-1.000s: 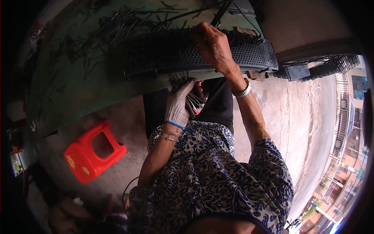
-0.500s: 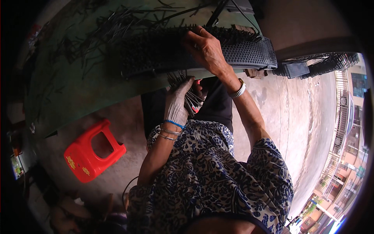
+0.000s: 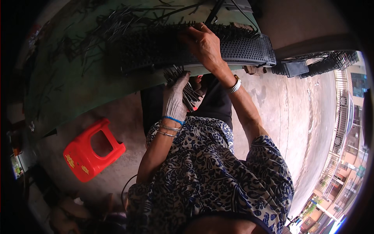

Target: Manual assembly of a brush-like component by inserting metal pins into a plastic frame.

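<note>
A curved black panel [image 3: 249,50] full of small holes lies along the near edge of a green table; dark strips bristle from its upper side. My right hand [image 3: 205,43], bare and with a watch at the wrist, is over the panel. Its fingers are bent together among the bristles, and shadow hides whatever is between the fingertips. Below the panel's front edge, my left hand [image 3: 177,93], in a pale glove with dark fingers, is closed around a bundle of thin dark strips [image 3: 189,99]. The bundle's upper ends fan out toward the panel.
Loose dark strips [image 3: 120,23] lie heaped on the green table [image 3: 78,97] at the far left. A red plastic stool [image 3: 93,150] stands on the concrete floor at left. More black perforated pieces [image 3: 327,64] are at the right, with a railing [image 3: 339,105] beyond.
My right hand has shifted slightly left and away over the panel. The left hand has turned a little, and the strip bundle in it is tilted differently.
</note>
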Demonstrator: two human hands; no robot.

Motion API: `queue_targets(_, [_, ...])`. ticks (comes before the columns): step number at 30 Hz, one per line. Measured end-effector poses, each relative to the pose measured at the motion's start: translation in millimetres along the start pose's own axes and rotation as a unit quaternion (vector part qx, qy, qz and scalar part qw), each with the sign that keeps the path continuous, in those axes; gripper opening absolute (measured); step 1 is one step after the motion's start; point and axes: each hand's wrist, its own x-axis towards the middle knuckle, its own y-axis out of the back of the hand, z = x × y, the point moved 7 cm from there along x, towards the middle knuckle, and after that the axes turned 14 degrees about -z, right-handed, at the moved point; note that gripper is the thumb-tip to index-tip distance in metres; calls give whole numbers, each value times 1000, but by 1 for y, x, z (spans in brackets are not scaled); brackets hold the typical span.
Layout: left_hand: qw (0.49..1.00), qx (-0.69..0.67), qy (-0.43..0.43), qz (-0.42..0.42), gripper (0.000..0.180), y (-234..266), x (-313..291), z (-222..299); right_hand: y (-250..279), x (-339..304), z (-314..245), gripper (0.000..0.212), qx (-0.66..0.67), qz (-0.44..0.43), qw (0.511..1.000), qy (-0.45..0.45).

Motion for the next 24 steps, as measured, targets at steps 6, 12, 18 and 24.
queue_targets(6, [1000,-5,2,-27,19,-4,-2,0,6,-10,-3,17,-78,22,997,-6])
queue_targets(12, [1000,-29,-4,-10,15,3,0,-2,19,-19,-11,21,-13,-52,998,-21])
queue_targets(18, [999,-17,-26,-13,17,0,1,-2,3,-44,-14,12,342,-248,901,-99])
queue_targets(24, [997,-69,3,-38,19,-1,2,-1,34,-28,0,8,218,26,973,-78])
